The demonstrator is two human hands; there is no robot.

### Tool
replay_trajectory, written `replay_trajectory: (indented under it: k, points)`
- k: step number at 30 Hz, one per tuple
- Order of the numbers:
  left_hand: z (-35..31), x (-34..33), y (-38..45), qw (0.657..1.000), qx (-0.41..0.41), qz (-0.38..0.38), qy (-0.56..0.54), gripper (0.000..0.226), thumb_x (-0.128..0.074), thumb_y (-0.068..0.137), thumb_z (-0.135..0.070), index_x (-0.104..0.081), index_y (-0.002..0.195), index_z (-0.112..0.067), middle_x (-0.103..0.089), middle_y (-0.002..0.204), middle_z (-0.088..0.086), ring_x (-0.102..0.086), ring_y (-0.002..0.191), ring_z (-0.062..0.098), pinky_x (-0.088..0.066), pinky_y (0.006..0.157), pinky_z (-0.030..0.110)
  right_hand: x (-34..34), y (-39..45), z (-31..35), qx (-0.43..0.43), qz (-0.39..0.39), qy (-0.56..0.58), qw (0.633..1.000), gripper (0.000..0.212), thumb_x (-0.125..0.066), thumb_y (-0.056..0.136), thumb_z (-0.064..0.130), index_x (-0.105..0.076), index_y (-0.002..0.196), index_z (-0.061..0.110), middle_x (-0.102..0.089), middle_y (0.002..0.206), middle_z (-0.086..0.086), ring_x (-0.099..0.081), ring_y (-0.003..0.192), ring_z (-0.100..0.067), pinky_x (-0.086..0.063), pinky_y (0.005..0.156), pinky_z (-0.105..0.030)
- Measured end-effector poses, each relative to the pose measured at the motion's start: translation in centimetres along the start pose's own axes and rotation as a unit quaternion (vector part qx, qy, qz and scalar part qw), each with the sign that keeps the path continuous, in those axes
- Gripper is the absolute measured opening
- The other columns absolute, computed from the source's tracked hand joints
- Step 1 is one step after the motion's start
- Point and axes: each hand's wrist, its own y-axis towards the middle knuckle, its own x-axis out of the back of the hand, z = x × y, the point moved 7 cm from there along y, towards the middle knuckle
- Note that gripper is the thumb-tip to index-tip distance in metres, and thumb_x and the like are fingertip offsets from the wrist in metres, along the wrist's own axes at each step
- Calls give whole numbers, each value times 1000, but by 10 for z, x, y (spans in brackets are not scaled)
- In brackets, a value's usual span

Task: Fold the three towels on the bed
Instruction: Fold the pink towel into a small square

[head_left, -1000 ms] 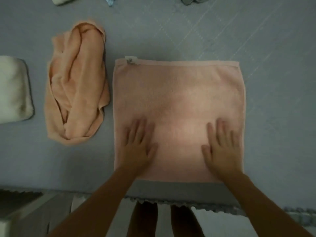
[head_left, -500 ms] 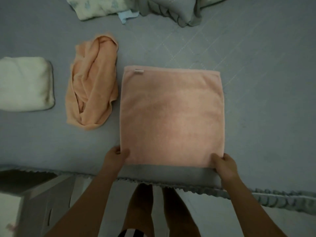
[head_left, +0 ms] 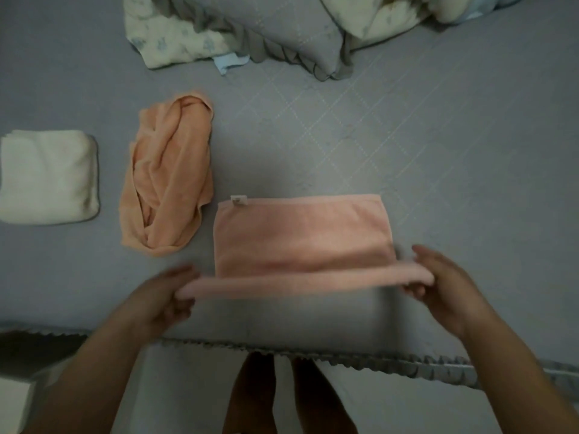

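A pink towel [head_left: 300, 233] lies on the grey bed with a white label at its far left corner. Its near edge is lifted off the bed. My left hand [head_left: 166, 296] pinches the near left corner and my right hand [head_left: 438, 280] pinches the near right corner. The raised edge stretches between them as a blurred band. An orange towel [head_left: 169, 173] lies crumpled to the left of the pink one. Further left, a cream towel [head_left: 47, 177] sits folded into a thick square.
The grey quilted bed cover [head_left: 438, 151] spreads to the right and back. Its frilled front edge [head_left: 344, 355] runs just below my hands. A grey pillow [head_left: 282, 26] and a patterned quilt [head_left: 175, 39] lie at the back. My legs stand beside the bed.
My hands went from pressing flat on the pink towel to gripping its near corners, and now have lifted that edge up and away from me. The camera view has pulled back.
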Motion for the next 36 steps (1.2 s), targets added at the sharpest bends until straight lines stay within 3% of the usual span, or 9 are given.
replay_trajectory:
  k: [5, 8, 10, 13, 18, 21, 25, 31, 36]
  points:
    - [-76, -30, 73, 988, -120, -93, 18, 27, -50, 97, -44, -59, 92, -19, -58, 74, 3, -52, 57, 16, -39, 53, 26, -55, 89, 51, 42, -43, -103, 993, 16, -54, 90, 19, -59, 76, 12, -63, 74, -11, -58, 55, -23, -47, 57, -29]
    - [-88, -40, 94, 945, -208, -159, 194, 34, -49, 98, -41, -62, 95, -10, -66, 85, 13, -62, 74, 30, -48, 66, 38, -53, 115, 51, 96, -126, -378, 912, 33, -61, 83, 28, -67, 109, 9, -65, 102, -14, -64, 89, -30, -53, 80, -38]
    - [-85, -41, 97, 912, -229, -200, 276, 37, -53, 97, -35, -64, 103, 0, -68, 101, 23, -65, 96, 39, -49, 81, 45, -51, 118, 41, 102, -139, -438, 882, 50, -63, 80, 34, -59, 124, 10, -62, 118, -17, -61, 107, -35, -50, 92, -41]
    - [-79, -43, 96, 901, -223, -221, 299, 40, -58, 94, -33, -63, 107, 5, -68, 102, 25, -65, 100, 40, -48, 79, 46, -44, 114, 27, 114, -143, -445, 877, 51, -63, 85, 37, -56, 127, 9, -64, 117, -14, -60, 107, -35, -43, 84, -35]
    - [-92, -44, 84, 896, -281, -244, 244, 19, -58, 93, -30, -58, 87, -12, -58, 74, -1, -53, 67, 18, -34, 62, 29, -26, 105, 22, 149, -158, -410, 886, 26, -61, 84, 38, -62, 102, 19, -61, 84, 8, -59, 80, -19, -40, 71, -30]
    - [-105, -45, 79, 889, -308, -255, 221, 19, -58, 93, -32, -57, 82, -17, -54, 66, -8, -49, 61, 7, -32, 55, 24, -18, 105, 16, 165, -163, -392, 890, 19, -63, 84, 38, -59, 97, 24, -60, 81, 11, -58, 77, -16, -39, 69, -29]
    - [-92, -43, 87, 893, -223, -283, 269, 23, -58, 93, -21, -65, 109, -7, -68, 101, 15, -63, 99, 35, -36, 76, 30, -17, 114, 0, 110, -150, -417, 890, 33, -61, 89, 31, -61, 117, 15, -58, 97, 2, -53, 87, -19, -38, 78, -31]
    - [-105, -69, 82, 852, -314, -240, 344, 51, -61, 90, -21, -49, 140, -18, -46, 137, 14, -55, 111, 29, -43, 95, 39, -42, 107, 28, 210, -174, -374, 887, 33, -64, 83, 36, -58, 112, 19, -59, 94, 6, -56, 82, -13, -40, 74, -27]
    - [-125, -79, 82, 802, -363, -222, 420, 23, -62, 91, -18, -66, 110, -6, -52, 118, 16, -58, 99, 33, -39, 84, 30, -40, 103, 50, 228, -221, -307, 897, 11, -56, 86, 29, -56, 79, 20, -55, 70, 10, -50, 62, -3, -35, 55, -20]
